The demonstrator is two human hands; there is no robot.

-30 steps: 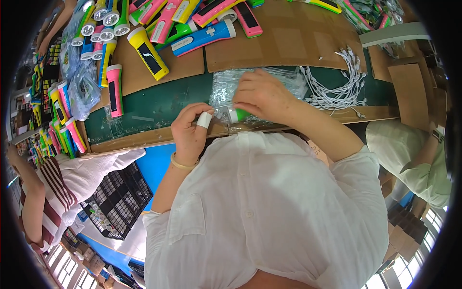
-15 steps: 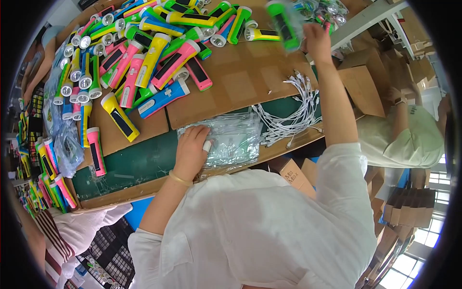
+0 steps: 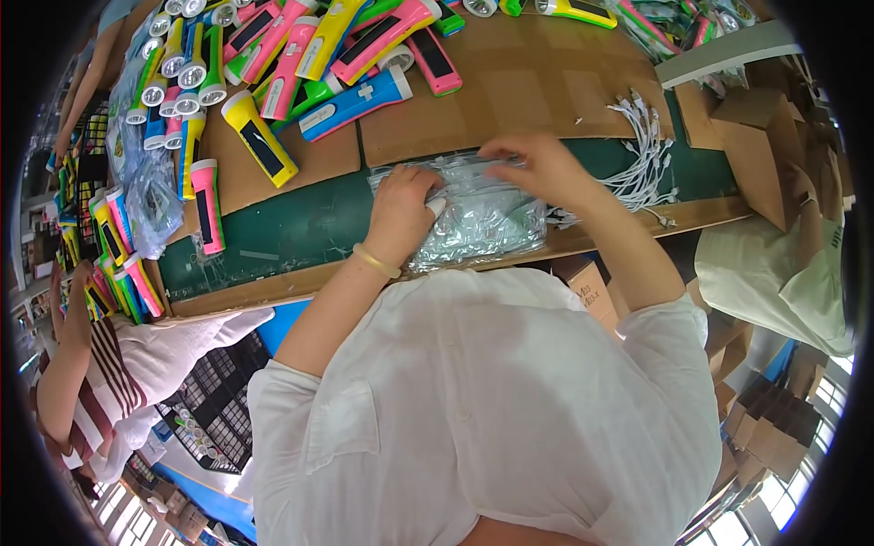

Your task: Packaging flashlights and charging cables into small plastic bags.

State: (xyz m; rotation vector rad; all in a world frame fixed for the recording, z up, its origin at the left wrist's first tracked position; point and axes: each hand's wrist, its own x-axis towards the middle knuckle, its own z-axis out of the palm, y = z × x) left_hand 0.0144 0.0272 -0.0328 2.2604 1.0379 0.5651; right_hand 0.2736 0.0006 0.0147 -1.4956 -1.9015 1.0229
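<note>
A stack of clear plastic bags (image 3: 487, 223) lies on the green tabletop before me. My left hand (image 3: 403, 202) rests on the left edge of the stack, fingers laid over the plastic, with a white wrap on one finger. Over the far right part of the bags hovers my right hand (image 3: 539, 168), empty, its fingers apart and slightly bent. To the right of the bags lies a bundle of white cables (image 3: 645, 159). Beyond my hands is a heap of coloured flashlights, among them a blue one (image 3: 355, 105) and a yellow one (image 3: 259, 138).
Cardboard sheets (image 3: 537, 77) cover the far table. Bagged flashlights (image 3: 719, 32) are heaped at the far right, behind a pale bar (image 3: 728, 56). Crumpled plastic (image 3: 150, 205) lies at the left. A co-worker in a striped garment (image 3: 118, 373) is at left, another person (image 3: 774, 273) at right.
My right hand has let go of the bagged flashlight at the far right and come back over the bags. My left hand stays on the stack. The whole view has shifted.
</note>
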